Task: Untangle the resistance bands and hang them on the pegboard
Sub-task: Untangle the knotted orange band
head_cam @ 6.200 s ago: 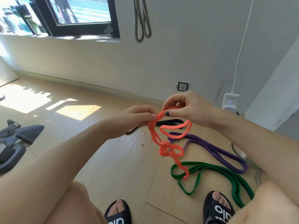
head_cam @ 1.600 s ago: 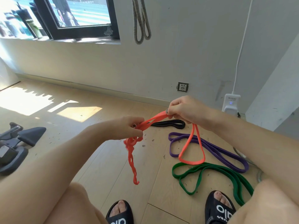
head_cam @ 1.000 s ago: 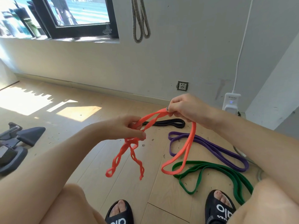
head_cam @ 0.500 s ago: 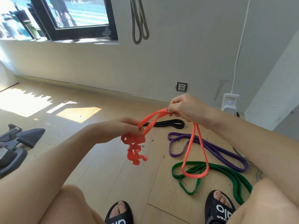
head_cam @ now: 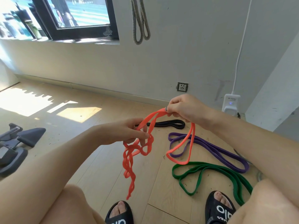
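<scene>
An orange resistance band (head_cam: pixel 146 146) is held up between both hands above the floor. My right hand (head_cam: pixel 186 107) pinches its upper end, and a smooth loop hangs from that hand. My left hand (head_cam: pixel 127 132) has its fingers in the knotted, twisted part, whose tail dangles toward my feet. On the wooden floor lie a purple band (head_cam: pixel 215 148), a green band (head_cam: pixel 215 172) and a black band (head_cam: pixel 171 123). A grey band (head_cam: pixel 140 21) hangs on the wall above. No pegboard is in view.
Dark exercise equipment (head_cam: pixel 14 143) sits on the floor at the left. A wall socket (head_cam: pixel 182 86) and a white plug unit (head_cam: pixel 230 102) with a cable are on the far wall. My sandalled feet (head_cam: pixel 119 212) are at the bottom edge. A window is at the upper left.
The bunched tangle under my left hand has dropped open into a long twisted tail. The loop hanging from my right hand has swung slightly. Both hands stay in place.
</scene>
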